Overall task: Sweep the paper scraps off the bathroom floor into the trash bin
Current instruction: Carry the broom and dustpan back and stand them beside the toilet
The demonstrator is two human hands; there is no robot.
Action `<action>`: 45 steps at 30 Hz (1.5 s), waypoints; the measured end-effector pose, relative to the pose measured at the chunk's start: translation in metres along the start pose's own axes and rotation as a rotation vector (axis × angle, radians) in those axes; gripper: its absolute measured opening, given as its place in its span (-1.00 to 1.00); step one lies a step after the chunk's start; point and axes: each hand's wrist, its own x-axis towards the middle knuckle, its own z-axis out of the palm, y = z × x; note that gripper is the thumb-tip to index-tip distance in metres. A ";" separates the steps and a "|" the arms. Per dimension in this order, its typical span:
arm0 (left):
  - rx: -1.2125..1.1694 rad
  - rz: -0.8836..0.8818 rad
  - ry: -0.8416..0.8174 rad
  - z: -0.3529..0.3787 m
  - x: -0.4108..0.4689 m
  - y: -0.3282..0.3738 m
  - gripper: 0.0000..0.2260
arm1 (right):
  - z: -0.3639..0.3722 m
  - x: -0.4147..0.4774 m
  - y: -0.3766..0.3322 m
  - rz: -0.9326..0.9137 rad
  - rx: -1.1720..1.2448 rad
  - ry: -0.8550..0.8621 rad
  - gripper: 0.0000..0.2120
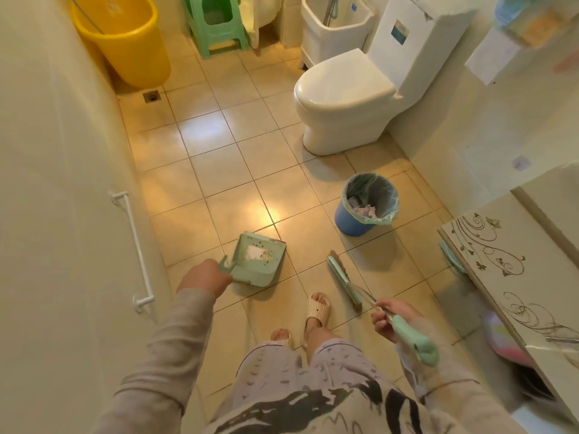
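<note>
My left hand [205,277] grips the handle of a mint-green dustpan [261,261], held low over the tiled floor; a white patch and small specks show inside the pan. My right hand [390,317] holds a mint-green hand brush [344,281] by its handle, its bristle head pointing up-left above the floor between the pan and my foot. A blue trash bin [354,220] with a clear liner stands to the right, ahead of the brush, with crumpled paper inside. I see no loose scraps on the floor tiles.
A white toilet [341,98] stands beyond the bin. A yellow tub [125,42] and green stool [219,26] are at the back. A patterned cabinet [507,277] lines the right side, a wall with a white rail [134,245] the left. My slippered feet [318,310] are below.
</note>
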 end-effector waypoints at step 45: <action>-0.168 -0.194 0.433 -0.261 0.253 0.068 -0.75 | 0.361 0.066 -0.381 -0.010 -0.429 -0.125 -0.84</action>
